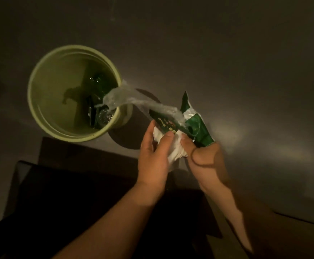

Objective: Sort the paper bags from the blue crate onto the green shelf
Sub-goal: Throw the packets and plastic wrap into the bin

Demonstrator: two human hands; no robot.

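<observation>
Both my hands hold a bundle of rubbish over a dim grey floor. My left hand (152, 156) grips a crumpled white paper (173, 154) from the left, thumb on top. My right hand (203, 156) pinches the same paper together with a torn green packet (197, 126) bearing printed text. A strip of clear plastic wrap (126, 100) stretches from the packet to the rim of a green bucket (38, 109). No blue crate, paper bags or green shelf are in view.
The green bucket stands on the floor at the left, with dark wrappers and clear plastic at its bottom (100, 113). Dark furniture (77, 184) fills the lower left under my arms. A pale surface (292, 236) shows at lower right.
</observation>
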